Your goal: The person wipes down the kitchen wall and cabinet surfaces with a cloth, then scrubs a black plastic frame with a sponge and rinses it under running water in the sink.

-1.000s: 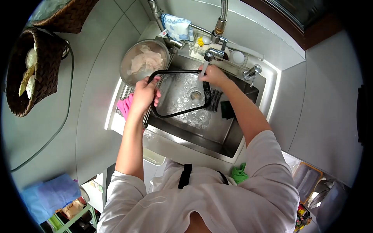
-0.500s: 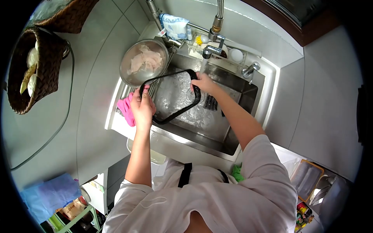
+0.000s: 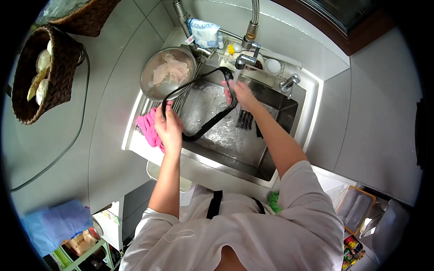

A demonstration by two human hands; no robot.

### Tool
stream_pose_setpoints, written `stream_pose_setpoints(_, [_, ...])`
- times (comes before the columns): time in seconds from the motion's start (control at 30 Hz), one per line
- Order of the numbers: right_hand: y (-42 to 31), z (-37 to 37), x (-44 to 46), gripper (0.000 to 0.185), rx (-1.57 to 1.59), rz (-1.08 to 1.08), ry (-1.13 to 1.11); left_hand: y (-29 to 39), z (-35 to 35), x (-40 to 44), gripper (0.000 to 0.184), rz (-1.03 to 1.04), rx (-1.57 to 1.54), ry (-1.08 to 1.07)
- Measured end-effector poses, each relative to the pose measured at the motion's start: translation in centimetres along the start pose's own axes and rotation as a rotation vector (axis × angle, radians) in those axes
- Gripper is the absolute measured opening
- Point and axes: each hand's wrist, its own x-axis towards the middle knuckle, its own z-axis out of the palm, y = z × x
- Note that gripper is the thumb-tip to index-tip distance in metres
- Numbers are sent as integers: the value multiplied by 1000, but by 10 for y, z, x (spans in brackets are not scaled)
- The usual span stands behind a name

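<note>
A black rectangular frame (image 3: 210, 124) with rounded corners is held tilted over the steel sink (image 3: 242, 151); whether a clear pane fills its middle I cannot tell. My left hand (image 3: 169, 128) is closed on its left side, thumb on top. At the upper right corner, my right hand (image 3: 242, 95) has its fingers around the rim, under the running tap (image 3: 245, 59). Water splashes on the sink floor. A black slotted piece (image 3: 244, 120) lies in the sink below my right forearm. Pink cloth or gloves (image 3: 148, 128) lie beside my left hand.
A metal bowl (image 3: 147, 82) with pale meat (image 3: 171, 70) stands on the rack left of the sink. Behind the tap, a wire caddy (image 3: 279, 74) holds a brush and other items. Woven baskets (image 3: 58, 77) hang at far left, near a grey cable (image 3: 84, 106).
The black frame has tipped more steeply, its right end rising toward the tap. My right hand has shifted slightly right along the rim, into the water stream. My left hand keeps its grip.
</note>
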Motion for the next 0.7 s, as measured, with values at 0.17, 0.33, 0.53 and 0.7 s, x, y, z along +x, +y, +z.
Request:
stream_pose_setpoints(0.17, [12,-14,5,19,-188,-147,-13,3,-3,4,18,-54,21,21])
stream_pose_setpoints(0.33, [6,-6,-3,15,-452,-206,86,-2,0,4,19,-8,3,7])
stream_pose_setpoints(0.53, [44,-13,4,24,-310,-52,164,5,15,3,18,76,-23,-63])
stream_pose_setpoints(0.7, [43,-8,3,16,195,21,287,-10,21,4,18,219,68,-95])
